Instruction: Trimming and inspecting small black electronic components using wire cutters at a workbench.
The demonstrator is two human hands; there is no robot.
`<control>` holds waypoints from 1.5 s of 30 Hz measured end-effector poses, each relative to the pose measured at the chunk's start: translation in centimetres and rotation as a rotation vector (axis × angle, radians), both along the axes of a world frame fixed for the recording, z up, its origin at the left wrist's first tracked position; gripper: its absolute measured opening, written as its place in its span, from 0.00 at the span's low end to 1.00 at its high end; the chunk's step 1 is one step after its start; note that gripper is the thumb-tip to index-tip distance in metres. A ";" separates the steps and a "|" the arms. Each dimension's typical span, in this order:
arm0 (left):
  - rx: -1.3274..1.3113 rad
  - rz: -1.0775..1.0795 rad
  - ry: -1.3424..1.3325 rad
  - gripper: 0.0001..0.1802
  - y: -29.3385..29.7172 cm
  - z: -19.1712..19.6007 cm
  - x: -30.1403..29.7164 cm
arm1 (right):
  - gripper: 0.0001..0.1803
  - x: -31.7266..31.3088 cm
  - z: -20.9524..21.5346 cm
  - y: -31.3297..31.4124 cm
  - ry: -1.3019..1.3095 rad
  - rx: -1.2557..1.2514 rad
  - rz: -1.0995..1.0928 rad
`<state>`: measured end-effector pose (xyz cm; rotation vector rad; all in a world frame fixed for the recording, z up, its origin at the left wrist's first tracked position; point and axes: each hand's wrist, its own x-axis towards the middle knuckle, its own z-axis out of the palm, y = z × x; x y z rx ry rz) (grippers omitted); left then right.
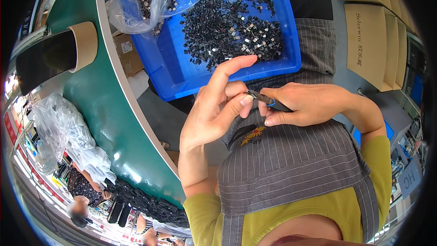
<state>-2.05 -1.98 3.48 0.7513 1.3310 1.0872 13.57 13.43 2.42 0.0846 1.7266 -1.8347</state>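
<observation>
My left hand (210,109) pinches a small black part (250,93) between thumb and bent fingers, its index finger stretched out above. The fingers hide most of the part. My right hand (314,103) is closed around a pair of small pliers or cutters (278,104) with black and blue handles. The tool's jaws meet the small part at my left fingertips; I cannot tell whether they grip it. Just beyond my hands, a blue plastic tray (209,83) holds a heap of small black parts (214,32), some with shiny metal ends.
Clear plastic bags (132,16) of similar parts lie in the tray. Along the left runs a green table (116,123) with a dark-screened device (45,66), crumpled plastic (68,123) and black cables (141,198). Cardboard boxes (371,50) stand at right. People sit at lower left.
</observation>
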 end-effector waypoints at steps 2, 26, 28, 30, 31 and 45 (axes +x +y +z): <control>-0.017 0.004 -0.017 0.29 0.0 0.4 0.1 | 0.21 0.1 0.2 -0.2 -0.002 0.026 0.005; 0.263 0.087 0.814 0.03 -0.8 -1.2 1.6 | 0.20 0.7 0.7 -0.5 0.137 0.252 -0.238; 0.257 0.035 0.750 0.03 -1.0 -1.1 1.0 | 0.20 0.6 1.1 0.4 0.115 0.357 -0.063; 0.246 -0.034 0.646 0.03 -0.9 -1.1 0.7 | 0.20 0.5 1.2 1.1 0.102 0.371 -0.020; 0.247 -0.035 0.645 0.03 -0.7 -1.0 0.8 | 0.21 0.5 1.3 1.3 0.089 0.386 0.022; 0.076 -0.023 0.398 0.02 -0.1 -0.6 0.8 | 0.22 0.4 0.8 1.6 0.045 0.305 0.044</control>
